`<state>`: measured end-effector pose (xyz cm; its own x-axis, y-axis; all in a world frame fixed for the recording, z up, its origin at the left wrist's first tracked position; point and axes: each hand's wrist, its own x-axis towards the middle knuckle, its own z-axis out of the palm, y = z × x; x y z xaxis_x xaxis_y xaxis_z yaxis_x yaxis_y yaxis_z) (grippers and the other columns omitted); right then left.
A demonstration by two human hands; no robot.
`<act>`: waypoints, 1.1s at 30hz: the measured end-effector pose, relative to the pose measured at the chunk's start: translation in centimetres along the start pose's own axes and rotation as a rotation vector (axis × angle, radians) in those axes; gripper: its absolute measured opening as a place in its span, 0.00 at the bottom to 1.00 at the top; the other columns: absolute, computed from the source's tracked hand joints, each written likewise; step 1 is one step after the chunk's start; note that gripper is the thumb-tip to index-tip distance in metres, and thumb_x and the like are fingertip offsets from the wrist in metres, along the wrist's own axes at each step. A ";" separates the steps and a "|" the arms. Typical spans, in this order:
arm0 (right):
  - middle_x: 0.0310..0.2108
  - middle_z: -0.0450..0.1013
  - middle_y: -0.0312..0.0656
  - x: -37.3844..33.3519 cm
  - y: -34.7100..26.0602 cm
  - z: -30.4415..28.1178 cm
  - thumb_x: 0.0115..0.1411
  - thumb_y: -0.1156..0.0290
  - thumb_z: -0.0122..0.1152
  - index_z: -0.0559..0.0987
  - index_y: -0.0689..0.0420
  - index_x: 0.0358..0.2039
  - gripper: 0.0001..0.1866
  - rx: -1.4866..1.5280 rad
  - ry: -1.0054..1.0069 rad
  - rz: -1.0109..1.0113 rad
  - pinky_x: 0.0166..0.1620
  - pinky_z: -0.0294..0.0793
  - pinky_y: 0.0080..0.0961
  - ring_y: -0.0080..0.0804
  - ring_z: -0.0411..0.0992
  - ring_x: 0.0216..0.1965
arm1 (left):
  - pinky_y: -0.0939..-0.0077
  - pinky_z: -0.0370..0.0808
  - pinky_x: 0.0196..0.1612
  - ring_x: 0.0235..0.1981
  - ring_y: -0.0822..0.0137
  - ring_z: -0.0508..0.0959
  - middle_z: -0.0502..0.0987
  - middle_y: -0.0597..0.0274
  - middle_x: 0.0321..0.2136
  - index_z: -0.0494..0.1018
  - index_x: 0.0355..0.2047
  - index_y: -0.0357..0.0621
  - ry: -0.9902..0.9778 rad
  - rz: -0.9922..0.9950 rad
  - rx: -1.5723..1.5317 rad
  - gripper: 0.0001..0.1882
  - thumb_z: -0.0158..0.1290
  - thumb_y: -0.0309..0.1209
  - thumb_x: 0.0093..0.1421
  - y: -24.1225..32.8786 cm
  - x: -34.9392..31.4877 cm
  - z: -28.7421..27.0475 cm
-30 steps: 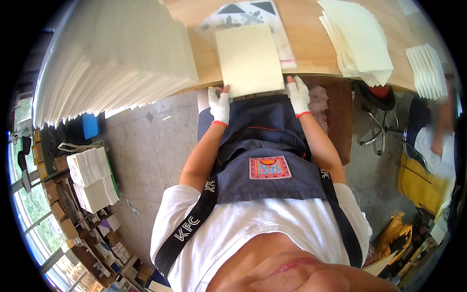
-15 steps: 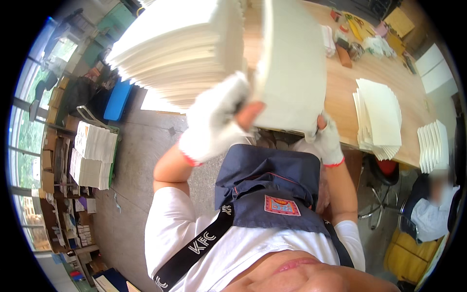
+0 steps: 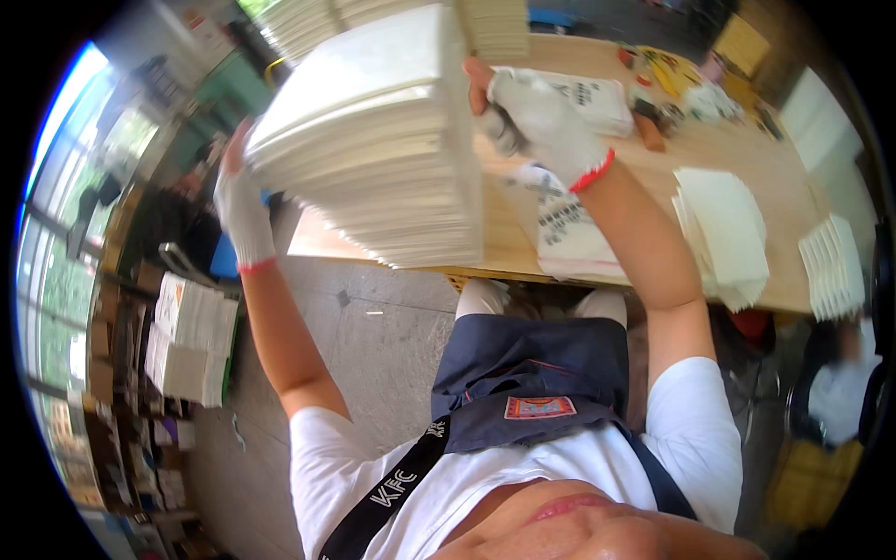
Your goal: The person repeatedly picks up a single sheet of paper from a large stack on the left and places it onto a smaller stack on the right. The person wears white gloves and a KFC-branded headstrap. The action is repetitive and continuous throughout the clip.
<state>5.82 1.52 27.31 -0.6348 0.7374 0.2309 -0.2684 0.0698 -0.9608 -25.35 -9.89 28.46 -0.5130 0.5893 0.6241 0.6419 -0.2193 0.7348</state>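
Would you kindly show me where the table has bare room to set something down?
One bare patch of table lies between the fanned sheets and the white plastic bag; a narrower strip separates the tall paper stack from the nearer printed packet. It is crowded around that stack, flanked by the left hand and right hand.

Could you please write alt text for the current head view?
A person's gloved left grip and right grip flank a tall white stack on a wooden table. Printed sheets and a smaller pile lie to its right.
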 end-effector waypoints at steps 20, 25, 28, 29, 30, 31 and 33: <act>0.25 0.73 0.41 -34.4 12.2 -28.4 0.61 0.59 0.47 0.70 0.57 0.36 0.14 0.045 1.273 0.377 0.19 0.68 0.17 0.24 0.70 0.19 | 0.72 0.71 0.39 0.35 0.57 0.75 0.76 0.54 0.33 0.75 0.34 0.40 -0.767 0.157 -0.227 0.08 0.48 0.21 0.54 -6.8 -32.5 21.9; 0.26 0.72 0.41 -33.0 10.7 -27.7 0.59 0.61 0.53 0.70 0.57 0.35 0.12 0.032 1.266 0.426 0.18 0.67 0.15 0.23 0.71 0.21 | 0.71 0.70 0.37 0.32 0.56 0.75 0.76 0.54 0.31 0.75 0.34 0.41 -0.751 0.252 -0.354 0.08 0.49 0.22 0.53 -4.5 -31.2 25.5; 0.30 0.72 0.41 -33.8 12.2 -30.1 0.59 0.60 0.52 0.70 0.56 0.38 0.14 0.220 1.208 0.311 0.20 0.69 0.15 0.26 0.72 0.25 | 0.71 0.70 0.36 0.32 0.57 0.75 0.76 0.54 0.31 0.74 0.33 0.41 -0.807 0.249 -0.353 0.08 0.49 0.22 0.53 -3.8 -31.5 26.2; 0.31 0.72 0.41 -34.2 12.5 -30.6 0.59 0.60 0.51 0.70 0.55 0.40 0.14 0.310 1.247 0.254 0.20 0.69 0.15 0.26 0.72 0.26 | 0.71 0.70 0.36 0.32 0.57 0.75 0.76 0.54 0.31 0.74 0.33 0.40 -0.844 0.247 -0.335 0.08 0.49 0.21 0.53 -3.5 -31.6 26.3; 0.32 0.72 0.42 -32.0 11.3 -28.8 0.60 0.60 0.49 0.69 0.55 0.42 0.14 0.412 1.262 0.206 0.21 0.69 0.16 0.27 0.71 0.27 | 0.71 0.70 0.36 0.32 0.57 0.75 0.76 0.55 0.31 0.74 0.33 0.40 -0.871 0.238 -0.294 0.08 0.48 0.21 0.53 -3.5 -31.5 25.9; 0.33 0.71 0.42 -30.9 10.4 -27.7 0.61 0.61 0.48 0.69 0.54 0.45 0.15 0.507 1.289 0.155 0.22 0.69 0.16 0.28 0.71 0.28 | 0.71 0.70 0.36 0.32 0.57 0.75 0.76 0.55 0.31 0.74 0.33 0.40 -0.903 0.231 -0.266 0.08 0.48 0.21 0.53 -3.5 -31.6 25.7; 0.34 0.71 0.42 -30.6 10.2 -28.3 0.61 0.62 0.46 0.68 0.54 0.45 0.14 0.410 1.285 0.140 0.22 0.69 0.16 0.29 0.70 0.28 | 0.71 0.70 0.37 0.33 0.57 0.75 0.76 0.56 0.31 0.74 0.33 0.40 -0.896 0.263 -0.250 0.08 0.48 0.21 0.53 -3.5 -31.1 26.0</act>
<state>43.00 -1.35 6.08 0.3845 0.8385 -0.3861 -0.5956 -0.0942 -0.7977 3.22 -7.21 -0.43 0.3216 0.8495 0.4183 0.4808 -0.5271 0.7008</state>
